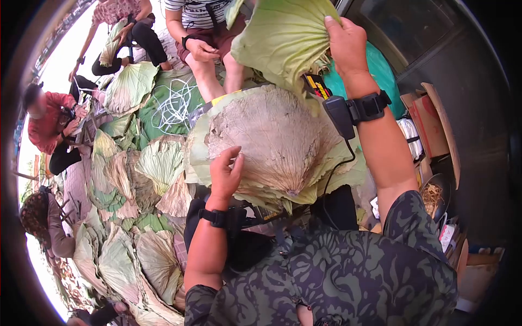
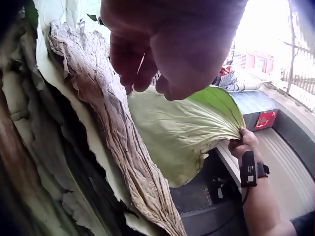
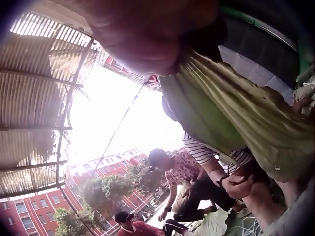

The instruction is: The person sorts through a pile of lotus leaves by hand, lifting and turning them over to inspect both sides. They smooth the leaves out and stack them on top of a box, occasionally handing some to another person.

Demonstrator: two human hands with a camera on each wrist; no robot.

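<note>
My right hand (image 1: 348,46) is raised at the upper right and pinches a large pale-green lotus leaf (image 1: 283,41) by its gathered, narrow end. The leaf fans out to the left, its ribs spreading from the grip, as the left wrist view also shows. Below it, a brownish dried lotus leaf (image 1: 266,136) tops a pile of greener leaves (image 1: 342,171) in front of my lap. My left hand (image 1: 225,174) is over the near left part of that pile, fingers loosely bent and holding nothing. In the left wrist view its fingertips hang close over the wrinkled top leaf (image 2: 113,113).
More lotus leaves (image 1: 122,255) cover the ground at left, near a tangle of white cord (image 1: 175,106). A person in a striped shirt (image 1: 198,13) sits opposite; several others sit farther left. Cardboard boxes (image 1: 429,125) and a green bag (image 1: 375,70) stand at right.
</note>
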